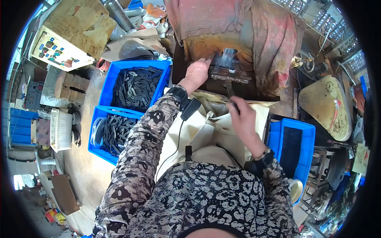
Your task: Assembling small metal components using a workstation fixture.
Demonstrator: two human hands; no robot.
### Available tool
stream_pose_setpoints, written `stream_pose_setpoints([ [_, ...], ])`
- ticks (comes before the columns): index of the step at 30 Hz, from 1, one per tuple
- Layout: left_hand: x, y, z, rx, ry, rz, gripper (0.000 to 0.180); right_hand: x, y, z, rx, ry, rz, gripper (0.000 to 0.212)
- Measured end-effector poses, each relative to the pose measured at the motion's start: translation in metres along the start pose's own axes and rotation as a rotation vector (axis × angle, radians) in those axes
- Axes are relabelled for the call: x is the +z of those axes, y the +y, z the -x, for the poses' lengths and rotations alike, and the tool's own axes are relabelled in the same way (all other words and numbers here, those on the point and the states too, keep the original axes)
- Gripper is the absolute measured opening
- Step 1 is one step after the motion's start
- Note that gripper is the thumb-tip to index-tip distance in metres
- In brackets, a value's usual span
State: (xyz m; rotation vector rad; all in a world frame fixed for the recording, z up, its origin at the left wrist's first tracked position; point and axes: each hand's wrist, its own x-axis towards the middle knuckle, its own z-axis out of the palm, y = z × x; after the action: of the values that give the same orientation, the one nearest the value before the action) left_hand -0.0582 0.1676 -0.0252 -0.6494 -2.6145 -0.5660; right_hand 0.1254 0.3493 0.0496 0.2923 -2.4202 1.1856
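At the brown, wet-looking machine housing (218, 41), my left hand (197, 73) reaches in from the left with its fingers bent together. What it holds, if anything, I cannot make out. My right hand (243, 119) is closed on a narrow dark strip (230, 89) that points away from me. The strip's far end meets a rusty metal ledge (230, 74). Just beyond the ledge lies a grey, shiny metal block (228, 58), close to my left fingertips. Pinkish-red cloth (274, 47) drapes over the top and right side of the housing.
Two blue bins (104, 89) of dark flat strips stand on my left. Another blue bin (303, 146) is on my right. A cream control box (59, 53) with knobs sits at the far left, and a speckled stool-like panel (327, 109) at the far right. A pale apron (254, 119) covers my lap.
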Motion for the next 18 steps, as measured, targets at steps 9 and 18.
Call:
stream_pose_setpoints([
  [9,0.020,-0.015,-0.003,0.119,-0.411,-0.078,0.018,-0.006,0.011,0.052,0.080,-0.228,-0.007,0.021],
  [18,0.051,-0.026,-0.006,0.108,-0.599,-0.096,0.020,-0.020,0.029,0.009,0.564,-0.459,-0.520,0.020],
])
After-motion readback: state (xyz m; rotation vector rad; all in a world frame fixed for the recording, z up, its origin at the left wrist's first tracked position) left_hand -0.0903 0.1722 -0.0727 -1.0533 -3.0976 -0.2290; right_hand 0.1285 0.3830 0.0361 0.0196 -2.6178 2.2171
